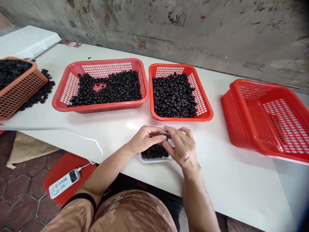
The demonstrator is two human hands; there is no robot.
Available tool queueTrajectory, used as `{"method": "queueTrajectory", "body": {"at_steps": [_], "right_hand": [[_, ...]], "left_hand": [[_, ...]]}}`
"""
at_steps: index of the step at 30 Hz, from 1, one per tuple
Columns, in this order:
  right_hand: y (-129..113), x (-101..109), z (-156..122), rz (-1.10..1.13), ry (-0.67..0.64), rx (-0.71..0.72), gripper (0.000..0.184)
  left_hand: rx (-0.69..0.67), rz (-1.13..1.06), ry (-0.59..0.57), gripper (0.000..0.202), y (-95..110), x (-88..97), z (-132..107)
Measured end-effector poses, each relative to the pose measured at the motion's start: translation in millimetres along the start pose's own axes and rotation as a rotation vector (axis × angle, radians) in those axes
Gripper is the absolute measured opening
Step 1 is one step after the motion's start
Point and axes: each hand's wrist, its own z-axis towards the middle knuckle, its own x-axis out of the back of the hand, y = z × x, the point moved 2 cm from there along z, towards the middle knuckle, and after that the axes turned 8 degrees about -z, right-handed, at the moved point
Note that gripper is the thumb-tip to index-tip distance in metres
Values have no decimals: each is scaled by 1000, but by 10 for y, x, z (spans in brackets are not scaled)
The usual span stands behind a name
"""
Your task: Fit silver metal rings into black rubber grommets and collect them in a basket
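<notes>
Both hands come together over the tray: the left hand [146, 139] pinches a small, dark black piece [167, 136] between thumb and forefinger, and the right hand [181, 145] closes its fingertips on the same piece from the other side. It looks like close fingertip work on a single part, and the next move seems to call for a steady left pinch while the right fingers do the fine adjusting.

Right below, the shallow white plastic tray [154, 160] carries loose black pieces [154, 152], with something shiny and clear beside them, too covered to name. Behind it on the white worktop [229, 180], two red lattice plastic baskets! The wide one [64, 108] shows a patch of its bottom amid black rings; the narrower one [183, 119] is well covered. Far left, an orange lattice basket [26, 89] is heaped high, black pieces spilled beside it; far right, nested red baskets [246, 119].
</notes>
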Motion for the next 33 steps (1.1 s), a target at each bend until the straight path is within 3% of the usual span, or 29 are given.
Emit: {"method": "queueTrajectory", "body": {"at_steps": [6, 12, 20, 25, 29, 33], "right_hand": [[1, -60, -57, 60, -34, 22, 53], [13, -91, -84, 73, 30, 46, 57], [35, -82, -64, 77, 89, 6, 56], [27, -48, -46, 154, 8, -2, 49], [9, -2, -12, 184, 20, 36, 45], [17, 0, -20, 140, 29, 67, 47]], "left_hand": [[-27, 5, 11, 28, 19, -24, -3], [-25, 23, -4, 28, -4, -35, 1], [-53, 164, -59, 50, 45, -28, -12], [16, 32, -145, 39, 115, -25, -21], [61, -117, -188, 30, 86, -7, -27], [78, -205, -169, 30, 20, -10, -26]]}}
